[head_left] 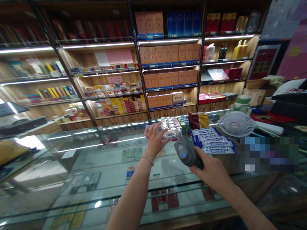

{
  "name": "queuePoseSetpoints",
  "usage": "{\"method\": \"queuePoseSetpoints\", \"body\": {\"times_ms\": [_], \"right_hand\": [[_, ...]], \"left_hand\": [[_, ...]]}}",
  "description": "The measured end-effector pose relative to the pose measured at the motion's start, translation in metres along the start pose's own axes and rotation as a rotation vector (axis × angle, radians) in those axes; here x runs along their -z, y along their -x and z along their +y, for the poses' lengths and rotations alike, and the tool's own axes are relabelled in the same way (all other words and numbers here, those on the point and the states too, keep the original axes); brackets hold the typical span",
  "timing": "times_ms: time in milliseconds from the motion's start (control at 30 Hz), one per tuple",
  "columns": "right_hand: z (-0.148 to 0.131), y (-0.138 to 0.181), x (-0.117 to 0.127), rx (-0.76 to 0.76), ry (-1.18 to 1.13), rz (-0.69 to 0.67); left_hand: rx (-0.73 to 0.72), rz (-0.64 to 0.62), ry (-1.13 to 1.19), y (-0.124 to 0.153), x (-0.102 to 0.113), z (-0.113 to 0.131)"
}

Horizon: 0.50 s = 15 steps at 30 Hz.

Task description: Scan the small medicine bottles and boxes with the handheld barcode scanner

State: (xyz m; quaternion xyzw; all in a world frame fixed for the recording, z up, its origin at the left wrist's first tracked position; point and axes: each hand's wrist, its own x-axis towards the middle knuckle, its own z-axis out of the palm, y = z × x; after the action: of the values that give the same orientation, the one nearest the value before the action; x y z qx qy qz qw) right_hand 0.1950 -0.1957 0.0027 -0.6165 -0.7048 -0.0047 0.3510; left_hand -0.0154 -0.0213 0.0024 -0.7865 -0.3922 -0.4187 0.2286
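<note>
My right hand is wrapped round the handle of a dark grey barcode scanner, which has a small blue light on top. The scanner is held above the glass counter, its head towards the left. My left hand, with a pale bracelet on the wrist, reaches over the counter with fingers spread. Beside its fingertips lies a clear packet or jar; whether they touch it I cannot make out. Behind it stand rows of small containers with white, pink and green parts.
Blue-and-white sachets lie fanned right of the scanner, with a stack of red and yellow packs behind. A white fan and a green-lidded jug stand further right. Shelves of boxes line the back wall.
</note>
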Motion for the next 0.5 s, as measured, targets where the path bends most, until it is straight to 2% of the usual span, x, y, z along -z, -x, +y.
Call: {"method": "queuePoseSetpoints", "body": {"times_ms": [200,500], "right_hand": [[-0.005,0.009,0.012,-0.075,-0.163,-0.032],[-0.006,0.014,0.012,-0.124,-0.085,-0.063]], "left_hand": [[0.007,-0.003,-0.005,0.000,0.001,0.001],[0.026,0.009,0.025,-0.001,0.000,0.002]]}}
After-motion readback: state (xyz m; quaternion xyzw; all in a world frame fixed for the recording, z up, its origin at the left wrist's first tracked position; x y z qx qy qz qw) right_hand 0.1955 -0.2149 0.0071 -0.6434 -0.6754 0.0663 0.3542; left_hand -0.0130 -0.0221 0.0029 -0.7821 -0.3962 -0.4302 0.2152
